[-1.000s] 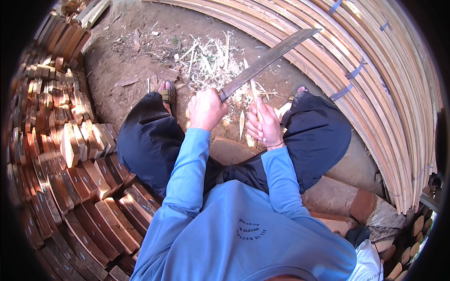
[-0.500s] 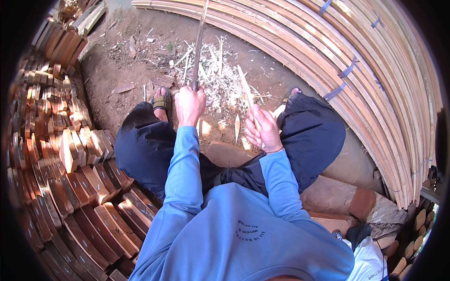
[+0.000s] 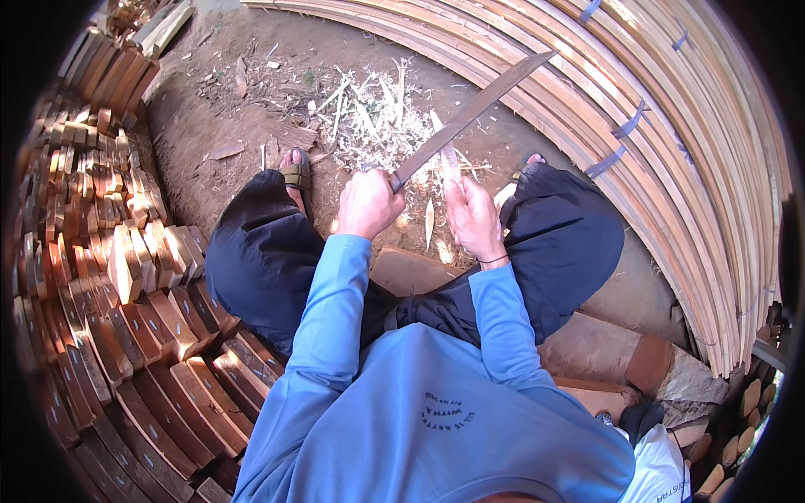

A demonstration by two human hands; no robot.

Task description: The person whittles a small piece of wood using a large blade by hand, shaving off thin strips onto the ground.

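My left hand point(image 3: 369, 204) is wrapped round the handle of a machete point(image 3: 474, 113). Its long dark blade slants up to the right, and its tip overlaps the stacked strips in view. My right hand point(image 3: 475, 220) grips the lower end of a pale, pointed wooden stick point(image 3: 449, 159). The blade crosses in front of that stick; whether the two touch I cannot tell. Between my feet, pale wood shavings point(image 3: 369, 126) cover the ground. A small sliver of wood, pointed at both ends point(image 3: 429, 224), lies below the hands.
Long bundled wooden strips point(image 3: 662, 168), tied with blue bands, curve along the right. Stacked short boards point(image 3: 142, 335) fill the left side. Several cut wood pieces point(image 3: 734, 448) and a white bag point(image 3: 662, 469) are at the lower right. Bare earth point(image 3: 210, 109) stretches ahead.
My left hand has moved right, and the machete has swung from nearly upright to a rightward slant across the stick. My right hand has turned slightly, still holding the stick.
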